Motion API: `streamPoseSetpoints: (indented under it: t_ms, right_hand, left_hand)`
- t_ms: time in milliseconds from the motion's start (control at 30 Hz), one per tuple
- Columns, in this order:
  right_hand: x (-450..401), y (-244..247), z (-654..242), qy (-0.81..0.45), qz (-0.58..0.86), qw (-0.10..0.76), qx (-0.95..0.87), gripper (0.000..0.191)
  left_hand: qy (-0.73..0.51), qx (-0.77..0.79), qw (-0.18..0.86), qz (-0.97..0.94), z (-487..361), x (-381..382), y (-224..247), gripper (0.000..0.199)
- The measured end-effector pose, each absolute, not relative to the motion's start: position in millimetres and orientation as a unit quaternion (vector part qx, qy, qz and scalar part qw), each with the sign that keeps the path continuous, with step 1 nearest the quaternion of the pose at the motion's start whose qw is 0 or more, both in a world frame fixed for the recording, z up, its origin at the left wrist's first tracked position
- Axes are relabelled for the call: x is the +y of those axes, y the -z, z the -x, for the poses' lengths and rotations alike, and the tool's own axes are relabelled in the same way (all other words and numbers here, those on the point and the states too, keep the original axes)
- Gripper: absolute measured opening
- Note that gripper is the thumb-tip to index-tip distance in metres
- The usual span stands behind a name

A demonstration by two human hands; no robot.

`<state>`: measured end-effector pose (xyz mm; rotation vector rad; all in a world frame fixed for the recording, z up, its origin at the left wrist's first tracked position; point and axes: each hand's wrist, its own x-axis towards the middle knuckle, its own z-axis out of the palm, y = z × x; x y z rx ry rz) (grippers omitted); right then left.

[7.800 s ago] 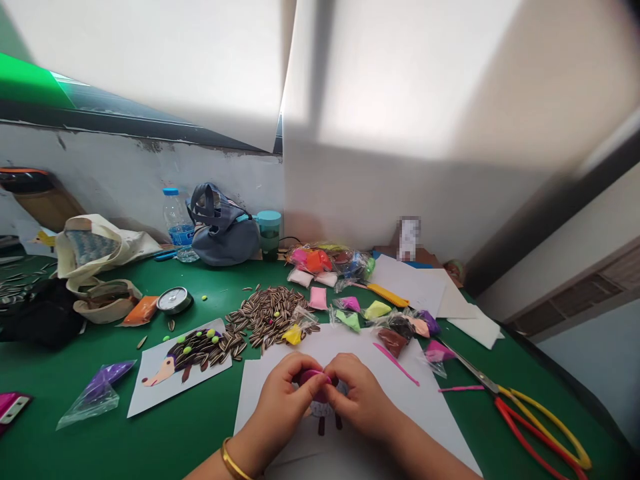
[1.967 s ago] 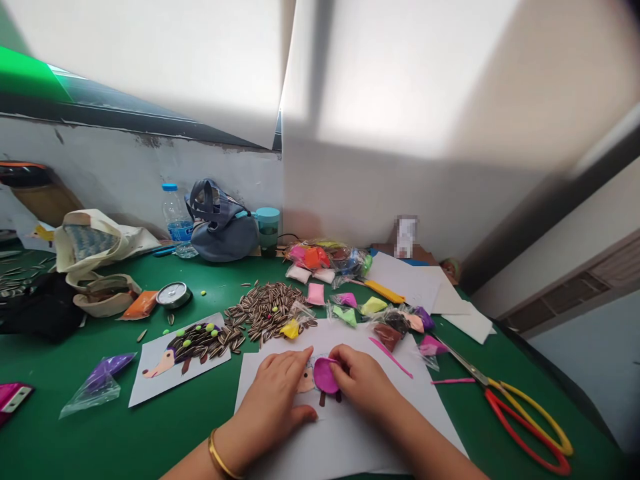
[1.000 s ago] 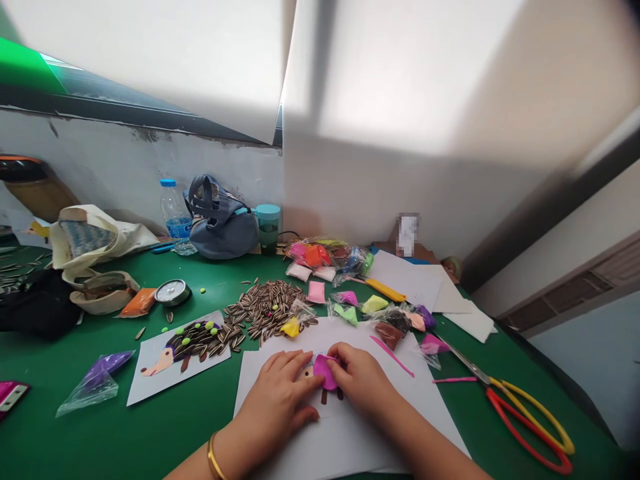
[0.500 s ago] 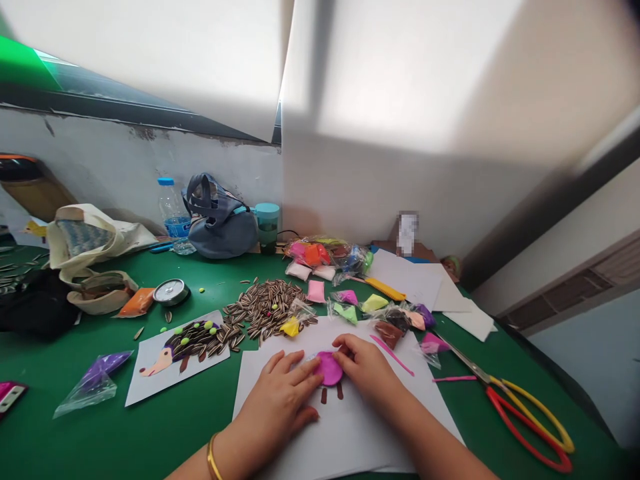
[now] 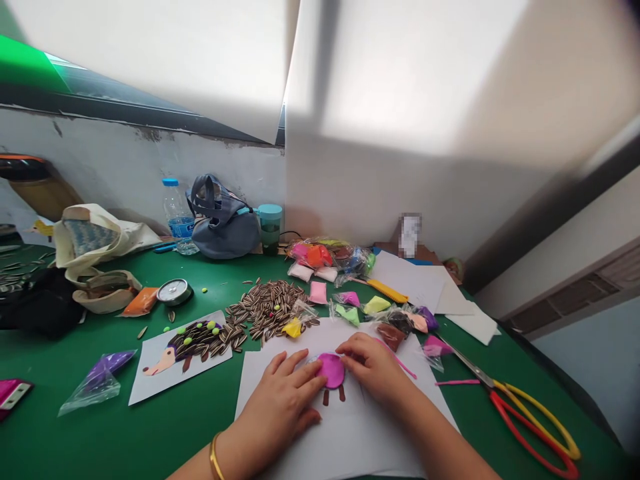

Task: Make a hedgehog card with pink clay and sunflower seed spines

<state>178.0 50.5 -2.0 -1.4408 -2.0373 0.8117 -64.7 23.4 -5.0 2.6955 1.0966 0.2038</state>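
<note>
A flat round disc of magenta modelling clay lies on white paper, with two short brown clay legs below it. My left hand lies flat, fingers spread, its fingertips touching the disc's left edge. Close beside the disc's right edge is my right hand, its fingers bent and drawn together. Whatever those fingers may hold is hidden. A thin pink clay strip lies on the paper, partly behind the right hand.
Sunflower seeds are heaped behind the paper. A seed-covered hedgehog picture lies at left. Open scissors rest at right. Clay packets, including a brown one, are strewn behind. A grey bag stands by the wall.
My right hand has shifted slightly right, off the disc's upper right edge, and more of the disc shows. My left hand stays in place. The whole view has shifted a little.
</note>
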Motion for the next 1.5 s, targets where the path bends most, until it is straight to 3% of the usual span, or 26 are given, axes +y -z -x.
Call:
streamPoseSetpoints:
  t_ms: [267, 467, 933, 1500]
  right_hand:
    - [44, 6, -168, -0.197, 0.508, 0.172, -0.821, 0.032]
    - [43, 5, -165, -0.209, 0.514, 0.192, -0.809, 0.037]
    - [38, 3, -154, -0.113, 0.501, 0.187, -0.837, 0.03]
    - [35, 0, -154, -0.102, 0.464, 0.192, -0.859, 0.029]
  left_hand:
    - [-0.067, 0.369, 0.105, -0.921, 65, 25, 5, 0.06]
    - [-0.088, 0.376, 0.101, -0.917, 65, 22, 6, 0.06]
    - [-0.114, 0.398, 0.093, -0.905, 65, 22, 12, 0.052]
    - [-0.106, 0.395, 0.086, -0.909, 66, 22, 12, 0.062]
